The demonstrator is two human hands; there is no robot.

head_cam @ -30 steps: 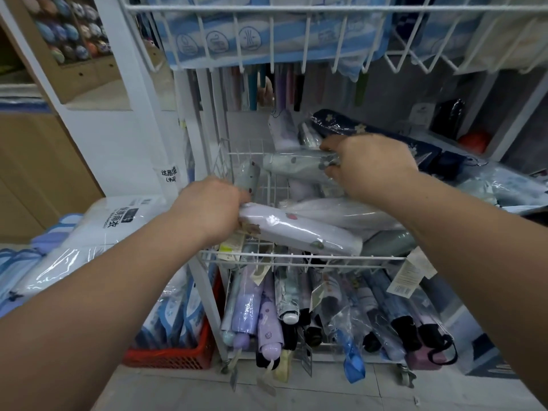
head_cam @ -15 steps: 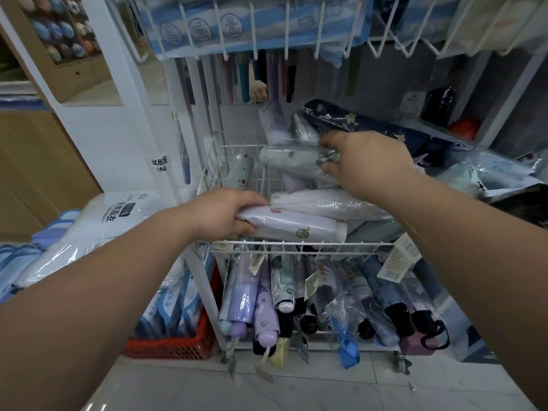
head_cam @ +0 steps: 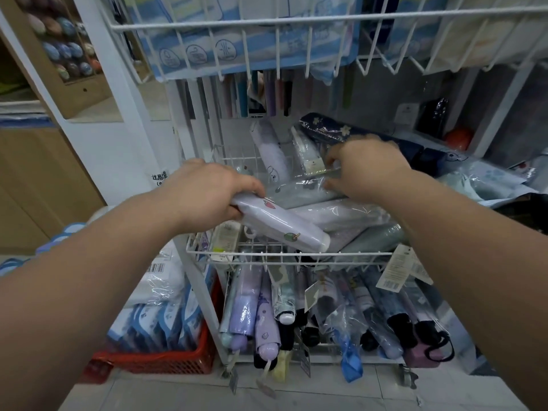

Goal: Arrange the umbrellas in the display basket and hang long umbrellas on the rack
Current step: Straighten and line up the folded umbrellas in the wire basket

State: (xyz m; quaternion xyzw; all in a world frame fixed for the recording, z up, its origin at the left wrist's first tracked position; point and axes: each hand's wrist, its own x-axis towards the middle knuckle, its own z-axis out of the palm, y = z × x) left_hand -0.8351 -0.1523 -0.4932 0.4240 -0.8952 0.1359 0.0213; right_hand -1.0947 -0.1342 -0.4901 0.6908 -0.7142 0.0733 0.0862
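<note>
A white wire display basket (head_cam: 284, 256) holds several folded umbrellas in clear sleeves. My left hand (head_cam: 204, 195) grips one end of a pale lilac umbrella (head_cam: 284, 228) with small fruit prints; it lies slanted over the basket's front left, its far end near the front rim. My right hand (head_cam: 364, 170) pinches the clear wrap of a grey-green umbrella (head_cam: 299, 191) lying crosswise behind it. A dark navy flowered umbrella (head_cam: 335, 130) lies at the back. Long umbrellas (head_cam: 267, 93) hang at the rear under the upper basket.
An upper wire basket (head_cam: 296, 22) of blue packets hangs overhead. The lower tier (head_cam: 314, 310) holds several umbrellas, handles toward me. A red plastic crate (head_cam: 166, 361) of packets sits on the floor at left. Wrapped goods pile up at right (head_cam: 486, 179).
My left hand has swung the lilac umbrella so it slants toward the front rim. My right hand has shifted its hold on the grey-green umbrella from a full grip to a pinch on the wrap.
</note>
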